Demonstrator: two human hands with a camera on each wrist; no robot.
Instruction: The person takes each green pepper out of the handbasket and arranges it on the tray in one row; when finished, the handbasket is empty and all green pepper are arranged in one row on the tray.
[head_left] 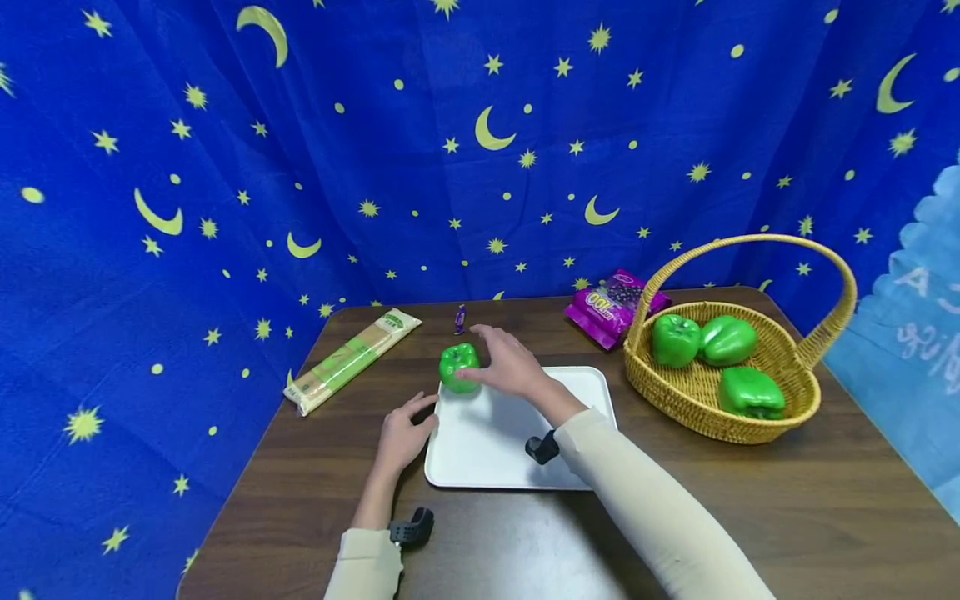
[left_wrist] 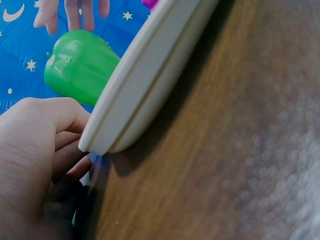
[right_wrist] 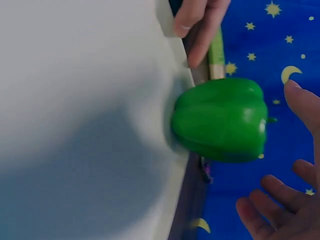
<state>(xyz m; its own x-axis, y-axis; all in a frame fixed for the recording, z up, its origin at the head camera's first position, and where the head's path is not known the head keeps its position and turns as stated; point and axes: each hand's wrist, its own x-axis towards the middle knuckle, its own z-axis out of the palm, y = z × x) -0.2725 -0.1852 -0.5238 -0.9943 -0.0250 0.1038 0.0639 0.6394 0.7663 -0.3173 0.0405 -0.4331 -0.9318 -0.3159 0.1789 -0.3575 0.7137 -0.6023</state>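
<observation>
A green bell pepper (head_left: pixel 459 367) stands upright in the far left corner of a white tray (head_left: pixel 495 450). Beside and above it, my right hand (head_left: pixel 510 362) has its fingers spread. In the right wrist view a gap shows between those fingers (right_wrist: pixel 272 200) and the pepper (right_wrist: pixel 220 120). At the tray's left edge is my left hand (head_left: pixel 402 433), its thumb and forefinger touching the rim. The left wrist view shows these fingers (left_wrist: pixel 70 117) right at the rim (left_wrist: pixel 125 90), their tips partly hidden behind it.
On the right stands a wicker basket (head_left: pixel 652 392) with a tall handle, holding several green peppers (head_left: pixel 726 340). Behind it lies a purple snack bag (head_left: pixel 606 308). A long packet (head_left: pixel 352 358) lies at the left, and a small purple-wrapped piece (head_left: pixel 461 320) sits beyond the tray.
</observation>
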